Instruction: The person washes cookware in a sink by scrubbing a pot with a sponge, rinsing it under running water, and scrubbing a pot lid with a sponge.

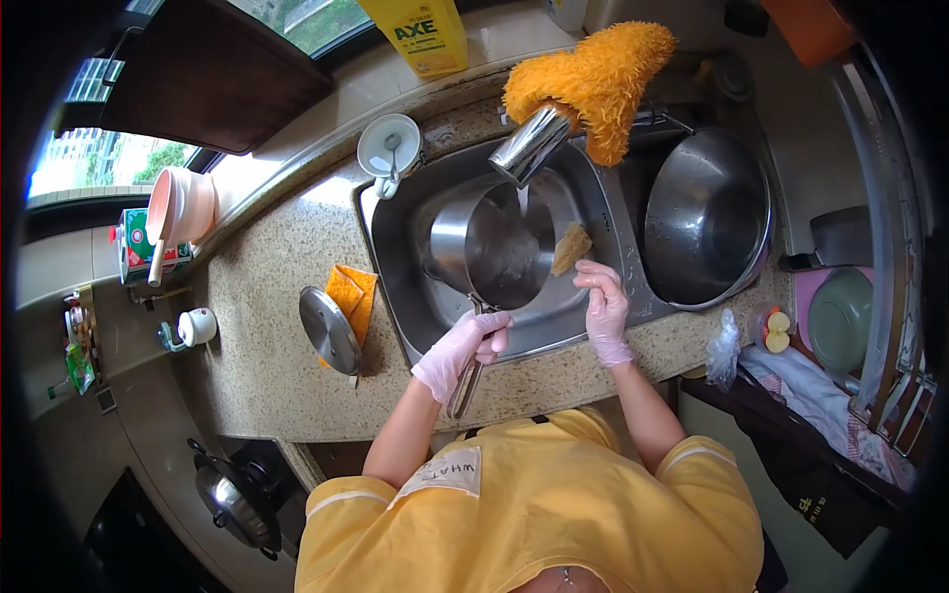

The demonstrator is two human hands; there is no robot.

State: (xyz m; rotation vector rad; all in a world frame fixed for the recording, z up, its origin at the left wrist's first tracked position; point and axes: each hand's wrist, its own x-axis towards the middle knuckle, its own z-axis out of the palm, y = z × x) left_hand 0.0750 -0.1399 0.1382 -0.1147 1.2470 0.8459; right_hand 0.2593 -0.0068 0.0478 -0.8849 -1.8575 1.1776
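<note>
- Now your left grip [465,351] is closed around the pot handle [463,393]; running water [523,201] calls for steadiness.
- Your half-open right grip [605,306] is beside the sponge [570,248], contact unclear.

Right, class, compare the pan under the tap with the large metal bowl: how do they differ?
The pan has a long handle, gripped by the left hand; the bowl is held by nobody. Water runs into the pan, none into the bowl. The bowl looks wider than the pan. Both are shiny metal.
</note>
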